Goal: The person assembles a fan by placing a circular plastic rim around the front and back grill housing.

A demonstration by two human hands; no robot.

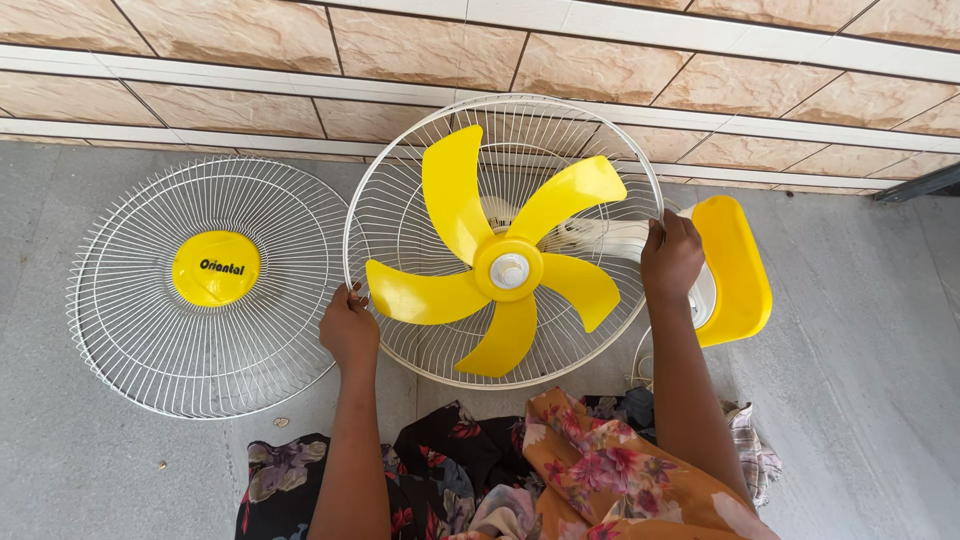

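Two hands grip the rear fan guard (400, 180), white wire, w/ yellow five-blade propeller (500, 265) still mounted inside. Left hand (349, 325) has fingers curled shut on the guard's rim at lower left; right hand (670, 255) fingers closed over the rim at the opposite side, just in front of the white motor housing (610, 238). Yellow fan base (738, 270) sits just beyond right fingertips. Detached front grille (200, 290) w/ yellow centre cap lies flat on grey floor (860, 400), just outboard of left fingers, its edge overlapping the guard. Floral fabric (560, 470) below wrists; tiled wall (420, 50) behind.
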